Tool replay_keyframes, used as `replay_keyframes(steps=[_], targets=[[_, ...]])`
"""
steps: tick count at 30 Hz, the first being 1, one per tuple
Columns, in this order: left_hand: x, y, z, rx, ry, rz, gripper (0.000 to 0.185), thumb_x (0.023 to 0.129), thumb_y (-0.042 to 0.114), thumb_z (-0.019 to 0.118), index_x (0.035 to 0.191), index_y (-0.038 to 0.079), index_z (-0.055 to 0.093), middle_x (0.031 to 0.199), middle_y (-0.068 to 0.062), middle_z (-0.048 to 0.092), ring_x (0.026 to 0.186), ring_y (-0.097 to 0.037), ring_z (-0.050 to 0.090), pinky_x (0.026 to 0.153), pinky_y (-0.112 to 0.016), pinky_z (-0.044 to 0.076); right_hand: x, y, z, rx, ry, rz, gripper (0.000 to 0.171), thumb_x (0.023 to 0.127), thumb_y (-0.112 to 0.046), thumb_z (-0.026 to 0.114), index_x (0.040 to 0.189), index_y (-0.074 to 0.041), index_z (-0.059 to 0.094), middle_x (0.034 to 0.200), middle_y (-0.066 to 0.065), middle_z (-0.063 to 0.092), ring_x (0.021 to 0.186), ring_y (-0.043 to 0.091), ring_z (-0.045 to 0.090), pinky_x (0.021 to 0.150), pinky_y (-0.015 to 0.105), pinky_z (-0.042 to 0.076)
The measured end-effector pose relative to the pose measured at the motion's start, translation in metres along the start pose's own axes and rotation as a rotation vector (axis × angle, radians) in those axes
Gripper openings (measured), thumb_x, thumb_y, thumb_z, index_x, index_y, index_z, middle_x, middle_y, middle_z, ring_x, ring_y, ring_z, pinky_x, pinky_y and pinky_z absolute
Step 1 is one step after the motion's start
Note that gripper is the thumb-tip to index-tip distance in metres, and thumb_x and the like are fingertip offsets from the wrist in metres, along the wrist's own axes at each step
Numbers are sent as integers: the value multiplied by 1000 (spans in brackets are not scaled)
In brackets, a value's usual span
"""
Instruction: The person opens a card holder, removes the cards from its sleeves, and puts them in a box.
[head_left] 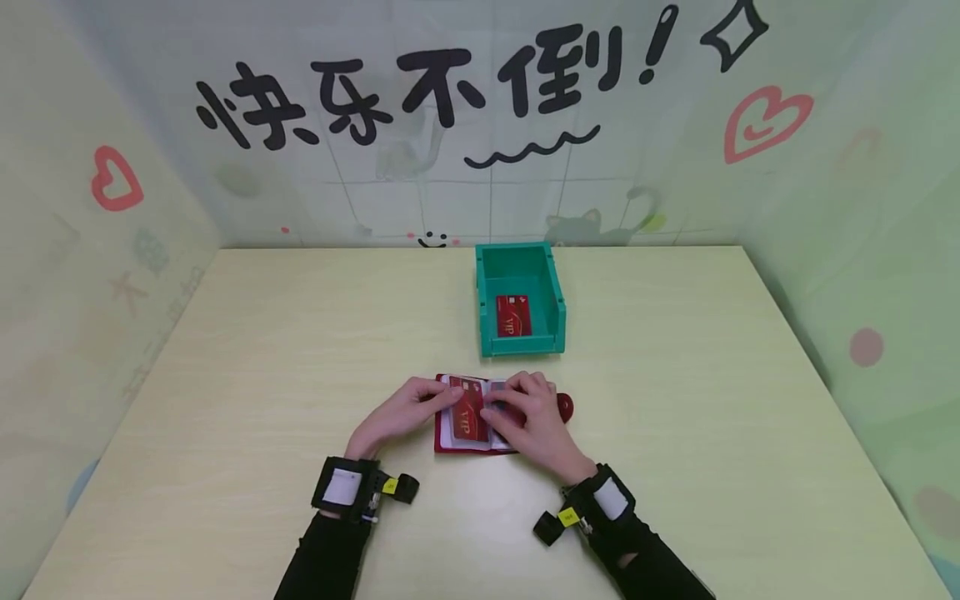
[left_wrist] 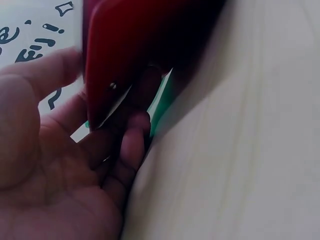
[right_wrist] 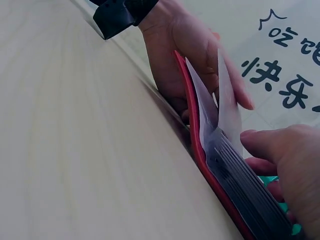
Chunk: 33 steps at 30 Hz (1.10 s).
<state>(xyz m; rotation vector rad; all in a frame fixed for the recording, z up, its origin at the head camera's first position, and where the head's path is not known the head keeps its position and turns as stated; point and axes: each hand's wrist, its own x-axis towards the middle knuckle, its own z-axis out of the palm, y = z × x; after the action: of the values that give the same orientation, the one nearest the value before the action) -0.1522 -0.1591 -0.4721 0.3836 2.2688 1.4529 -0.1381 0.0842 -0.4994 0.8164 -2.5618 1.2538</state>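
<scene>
Head view, holder: a red card holder [head_left: 474, 423] lay open on the table [head_left: 225, 400], near the front middle, just before a green bin [head_left: 521, 298].
Head view, card: a red card [head_left: 470, 414] stood in the holder's left page, under the fingers of both hands.
Head view, left hand: the left hand [head_left: 405, 410] lay at the holder's left edge, fingers reaching over the page and onto the card.
Head view, right hand: the right hand [head_left: 534, 417] covered the right page, fingers bent down onto the sleeves.
Head view, bin: a second red card [head_left: 513, 315] lay flat inside it.
Head view, knob: a round red tab [head_left: 565, 407] showed just right of the right hand.
Left wrist view: the left hand [left_wrist: 65, 170] held the red cover [left_wrist: 130, 50] from below with curled fingers [left_wrist: 132, 145]; the picture was blurred.
Right wrist view: the holder [right_wrist: 220, 175] lay on the table [right_wrist: 75, 150], clear sleeves [right_wrist: 227, 107] lifted; the left hand [right_wrist: 192, 50] gripped the far cover, the right hand [right_wrist: 285, 160] pressed on the sleeve stack.
</scene>
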Motion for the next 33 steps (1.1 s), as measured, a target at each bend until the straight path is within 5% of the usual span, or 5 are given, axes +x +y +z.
replay_keyframes(steps=[11,18,26,33], targets=[[-1,-3,-1,4,-12,-5,28,99,30,64,94,5,75,99,-7,68,96,-18,54,76,-25,45,3,-16,3,-109,-43,143,32,90,-32,74,110,-8,73,102,7,59,101,22,47,93,47,37],[-1,-3,-4,53,-28,27,21,99,18,64,98,0,74,86,-3,63,85,-15,51,73,-23,42,9,-14,2,-33,-40,193,18,90,-30,75,89,-13,69,100,5,53,101,21,42,86,40,29],[-1,3,3,161,81,40,16,91,17,73,93,2,79,80,-4,67,77,-13,51,67,-21,41,8,-12,1,8,-19,236,19,90,-25,75,78,-12,67,102,6,45,105,24,37,86,40,27],[-2,5,7,182,113,5,17,90,19,76,89,3,79,78,-4,68,75,-12,51,64,-21,40,8,-15,0,33,-2,275,17,91,-21,74,82,-7,72,103,8,46,107,26,37,89,41,28]])
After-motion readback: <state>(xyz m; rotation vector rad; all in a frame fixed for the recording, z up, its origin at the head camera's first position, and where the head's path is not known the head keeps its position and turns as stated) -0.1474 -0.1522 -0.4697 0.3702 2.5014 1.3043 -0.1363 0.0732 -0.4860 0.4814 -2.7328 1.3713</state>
